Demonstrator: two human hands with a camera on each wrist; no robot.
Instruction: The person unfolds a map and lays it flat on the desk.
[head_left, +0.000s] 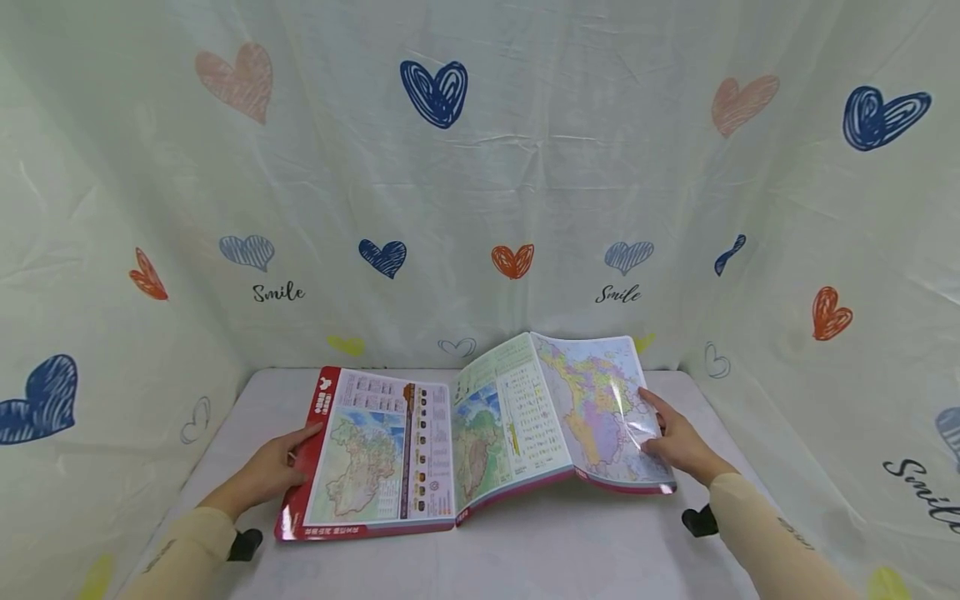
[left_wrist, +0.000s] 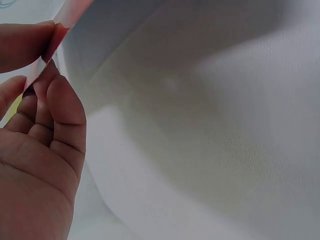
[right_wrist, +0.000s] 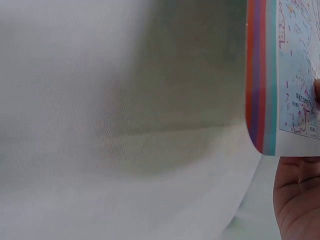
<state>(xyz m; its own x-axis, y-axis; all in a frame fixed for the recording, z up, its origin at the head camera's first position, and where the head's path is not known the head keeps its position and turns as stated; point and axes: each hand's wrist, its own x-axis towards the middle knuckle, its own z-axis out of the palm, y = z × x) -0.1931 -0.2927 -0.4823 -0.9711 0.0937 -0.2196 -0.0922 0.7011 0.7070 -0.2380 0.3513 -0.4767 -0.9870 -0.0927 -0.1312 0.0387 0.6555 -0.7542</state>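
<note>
A glossy folding map [head_left: 517, 425] with coloured panels spreads between my two hands in the head view. Its left panel has a red border strip, and folds stand up as a ridge toward the right. My left hand [head_left: 258, 475] pinches the red left edge, thumb on top; the left wrist view shows thumb and fingers meeting on that thin edge. At the opposite edge, my right hand [head_left: 686, 446] grips the right panel with the thumb on its printed face. In the right wrist view, the panel's striped corner [right_wrist: 262, 90] hides most of the fingers.
Under the map is a white table [head_left: 502, 558]. A pale curtain [head_left: 480, 183] printed with hearts and "Smile" encloses the back and both sides. Dark wrist-worn pieces show beside both cuffs.
</note>
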